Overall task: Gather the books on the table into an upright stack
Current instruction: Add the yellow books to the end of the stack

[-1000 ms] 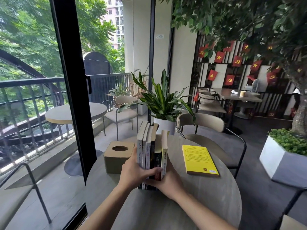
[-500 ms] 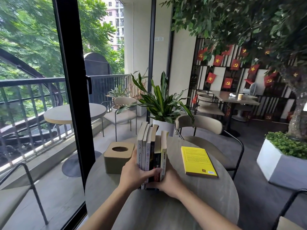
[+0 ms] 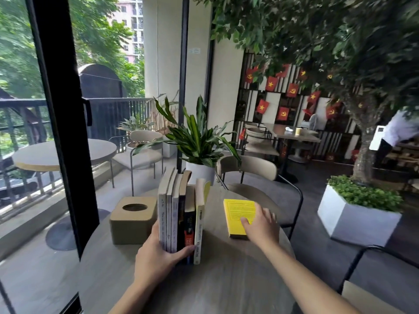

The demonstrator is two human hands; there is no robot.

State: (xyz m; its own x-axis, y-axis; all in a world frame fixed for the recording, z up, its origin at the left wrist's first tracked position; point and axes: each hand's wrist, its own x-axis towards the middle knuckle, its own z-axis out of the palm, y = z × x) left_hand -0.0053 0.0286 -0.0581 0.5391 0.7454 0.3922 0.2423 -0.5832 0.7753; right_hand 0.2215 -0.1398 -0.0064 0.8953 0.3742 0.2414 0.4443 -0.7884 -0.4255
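Several books stand upright, spines toward me, in a row at the middle of the round wooden table. My left hand clasps the row at its base, fingers on the left side and thumb across the spines. A yellow book lies flat to the right of the row. My right hand rests on its near right part, fingers spread over the cover; a grip on it cannot be told.
A tan tissue box sits just left of the books. Behind the table stand a potted plant and a beige chair. A white planter is at the right. A glass door frame runs along the left.
My right hand has left the right side of the upright books and moved right onto the yellow book. My left hand stays on the row.
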